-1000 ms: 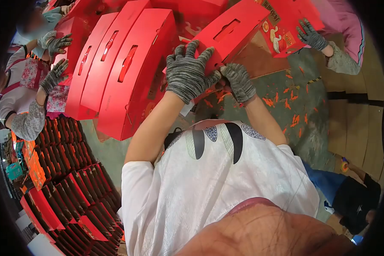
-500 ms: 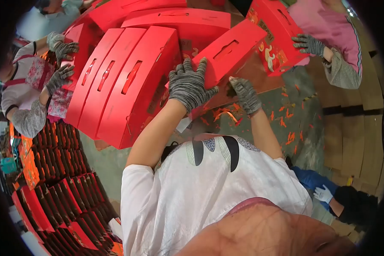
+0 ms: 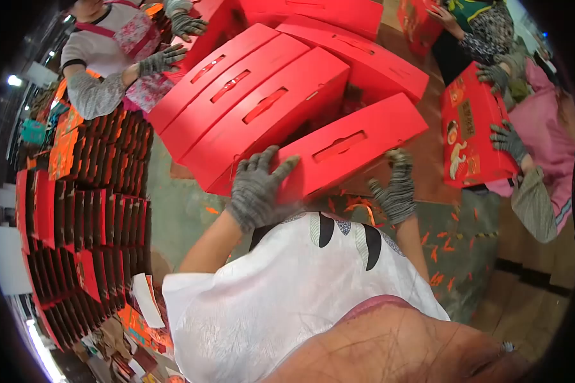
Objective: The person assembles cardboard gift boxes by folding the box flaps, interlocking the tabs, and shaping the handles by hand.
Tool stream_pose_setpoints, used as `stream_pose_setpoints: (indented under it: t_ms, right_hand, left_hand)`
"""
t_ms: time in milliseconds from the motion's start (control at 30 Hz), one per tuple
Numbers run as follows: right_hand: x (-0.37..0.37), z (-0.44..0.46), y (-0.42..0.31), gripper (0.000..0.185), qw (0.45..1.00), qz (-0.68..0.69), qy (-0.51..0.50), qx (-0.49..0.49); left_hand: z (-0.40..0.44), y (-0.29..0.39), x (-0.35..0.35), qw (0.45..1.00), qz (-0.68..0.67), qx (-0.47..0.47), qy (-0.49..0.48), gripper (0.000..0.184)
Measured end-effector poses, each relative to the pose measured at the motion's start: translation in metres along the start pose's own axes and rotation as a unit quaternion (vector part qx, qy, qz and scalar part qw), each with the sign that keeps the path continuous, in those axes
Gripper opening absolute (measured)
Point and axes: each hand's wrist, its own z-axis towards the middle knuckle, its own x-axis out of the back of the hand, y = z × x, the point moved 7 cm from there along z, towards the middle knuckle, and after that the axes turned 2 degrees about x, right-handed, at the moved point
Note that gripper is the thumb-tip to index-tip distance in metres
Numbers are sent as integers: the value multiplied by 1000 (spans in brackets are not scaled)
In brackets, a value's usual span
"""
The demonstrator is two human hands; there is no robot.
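A red carton (image 3: 370,143) with a slot handle lies nearest to me on the table, slanting up to the right. My left hand (image 3: 259,188), in a grey striped glove, rests on its left end with the fingers apart. Beside the carton's right part is my right hand (image 3: 396,186), also gloved, thumb and fingers spread and holding nothing. Three red cartons (image 3: 265,105) with red handles stand side by side just beyond my left hand. Behind the near carton another red carton (image 3: 358,54) lies at a slant.
At the right, a co-worker's gloved hands (image 3: 506,139) hold a red printed carton (image 3: 476,127). Another co-worker's gloved hands (image 3: 163,60) are at the upper left. Stacked folded cartons (image 3: 89,236) stand at the left. Orange scraps (image 3: 436,252) litter the floor (image 3: 469,223).
My view has turned to the left. The near carton now lies lower, closer to my body. My right hand has opened its fingers beside it. The co-worker's printed carton at the right has moved away from mine.
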Motion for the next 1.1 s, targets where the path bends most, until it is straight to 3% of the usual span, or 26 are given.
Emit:
stream_pose_setpoints:
  t_ms: [33,167,233,267,300,367,400,433,500,533,600,667,700,733,767,800,867,900,967,1033,1100]
  right_hand:
    - [-10,3,-22,72,997,-21,-10,76]
    - [-77,18,-38,91,989,102,-96,45]
    - [-98,21,-37,87,979,157,-11,128]
    - [-120,16,-15,88,979,158,-128,-27]
    - [-125,14,-12,88,978,163,-131,-11]
    - [-138,3,2,85,956,268,-108,-49]
    - [-138,0,1,83,974,213,-79,7]
    - [-131,6,-15,83,971,223,-81,12]
    - [-132,5,-17,82,880,380,-152,-241]
    - [-154,-8,13,79,954,264,-103,-101]
    - [-149,-5,8,76,944,290,-88,-130]
    - [-156,-8,15,75,935,308,-87,-154]
    - [-165,-11,27,75,936,306,-73,-160]
    - [-181,-19,41,74,883,406,-77,-221]
    - [-199,-28,50,72,817,501,-73,-276]
    - [-209,-38,58,72,817,498,-43,-289]
    - [-211,-54,57,70,876,420,29,-236]
    - [-193,-52,28,70,874,408,59,-257]
    - [-137,-30,-63,68,844,456,84,-270]
    - [-136,-47,-78,68,857,416,89,-289]
    - [-137,-58,-100,67,869,384,89,-298]
  left_hand:
    - [-10,-4,-3,1000,3,9,1,89]
    - [-28,-26,0,989,-2,106,105,83]
    - [-28,-27,4,983,-26,132,124,84]
    - [-30,-22,11,979,21,117,165,73]
    - [-29,-27,10,976,25,131,174,73]
    - [-34,-38,15,956,-116,73,259,54]
    - [-46,-43,29,930,-138,35,339,40]
    - [-48,-51,35,930,-130,41,341,40]
    - [-62,-71,59,894,-88,47,436,33]
    - [-65,-88,64,886,-48,72,455,36]
    - [-68,-137,70,854,5,126,505,39]
    - [-69,-233,45,827,-30,232,511,46]
    - [-64,-284,19,831,-32,217,511,46]
    - [-61,-356,-17,783,-190,268,528,47]
    - [-48,-402,-40,716,-345,310,521,49]
    - [-34,-398,-27,732,-353,287,507,49]
    - [-10,-376,-27,606,-634,289,384,54]
    - [6,-388,-31,624,-641,273,354,54]
    - [39,-421,-52,578,-749,149,287,55]
    - [61,-457,-69,532,-817,112,194,53]
    - [67,-449,-61,533,-833,86,121,50]
